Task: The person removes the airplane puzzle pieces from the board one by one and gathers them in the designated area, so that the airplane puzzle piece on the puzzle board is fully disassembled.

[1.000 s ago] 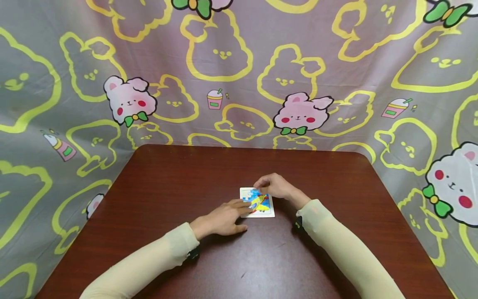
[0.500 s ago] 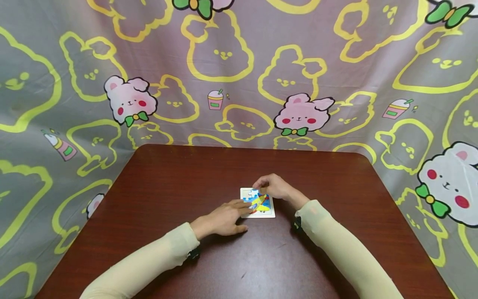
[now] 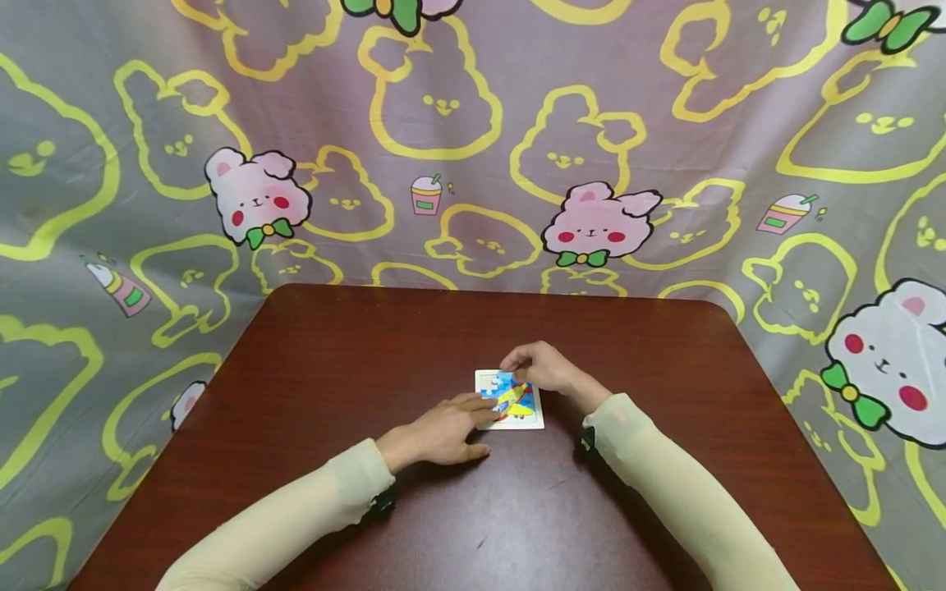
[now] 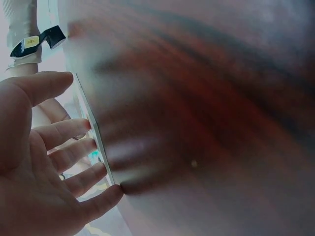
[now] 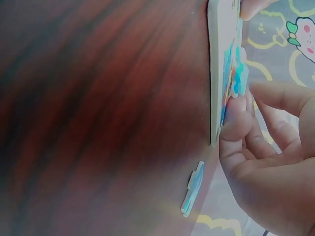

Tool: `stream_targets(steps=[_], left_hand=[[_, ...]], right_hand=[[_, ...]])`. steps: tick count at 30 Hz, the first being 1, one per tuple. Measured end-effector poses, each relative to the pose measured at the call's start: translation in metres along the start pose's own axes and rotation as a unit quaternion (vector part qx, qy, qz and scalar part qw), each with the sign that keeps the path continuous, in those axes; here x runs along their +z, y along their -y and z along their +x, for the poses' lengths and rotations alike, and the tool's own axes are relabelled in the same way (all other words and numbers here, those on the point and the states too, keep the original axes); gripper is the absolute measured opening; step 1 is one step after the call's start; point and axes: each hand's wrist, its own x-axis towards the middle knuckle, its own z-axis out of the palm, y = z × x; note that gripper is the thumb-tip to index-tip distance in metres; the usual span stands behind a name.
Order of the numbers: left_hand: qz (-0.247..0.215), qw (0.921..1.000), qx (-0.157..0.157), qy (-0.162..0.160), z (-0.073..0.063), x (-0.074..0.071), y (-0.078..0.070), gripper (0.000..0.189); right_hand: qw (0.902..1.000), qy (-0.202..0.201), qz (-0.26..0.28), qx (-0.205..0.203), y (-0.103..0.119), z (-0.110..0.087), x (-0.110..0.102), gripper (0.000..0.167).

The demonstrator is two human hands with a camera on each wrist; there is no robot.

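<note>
Clock is on the board as the person sees it, 12 = far edge. The jigsaw board (image 3: 539, 417) lies flat on the table (image 3: 369, 345), between the hands.

Step, my read: fitting a piece near the top of the plane picture. Stills alone can't rule out lifting one out.

Left hand (image 3: 447, 428): fingers straight, touching the board at 9 o'clock, gripping nothing; likely steadying it. Right hand (image 3: 547, 369): at 1 o'clock, thumb and finger pinching a blue piece (image 5: 240, 76), which sits raised at the surface, not flush. Bare patch (image 3: 484, 382) at 10-11 o'clock.

Next move calls for: line up the tabs with the gap, press flat, let go; left keeps light pressure so the board doesn't slide. Risk: a crooked press popping its neighbours.

Count: 1 board, 1 piece in the pinch, 1 loose piece (image 5: 193, 189) on the table off the 3 o'clock side, apart from the board, seen only from the right wrist. Seated pieces: can't count, fingers cover some. 2 hands, 2 sleeves (image 3: 296, 513), 2 black wristbands (image 3: 382, 501), 1 table.
</note>
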Motion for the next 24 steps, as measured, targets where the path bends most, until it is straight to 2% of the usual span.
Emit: stream_targets(steps=[11, 24], left_hand=[[0.004, 1.0, 0.0, 0.001, -0.0001, -0.0005, -0.0007, 0.057], [0.005, 1.0, 0.002, -0.002, -0.0008, 0.0005, 0.0002, 0.056]], right_hand=[[0.9999, -0.003, -0.004, 0.011, 0.0013, 0.0011, -0.0004, 0.02], [0.9992, 0.021, -0.033, -0.003, 0.0042, 0.001, -0.0028, 0.018]])
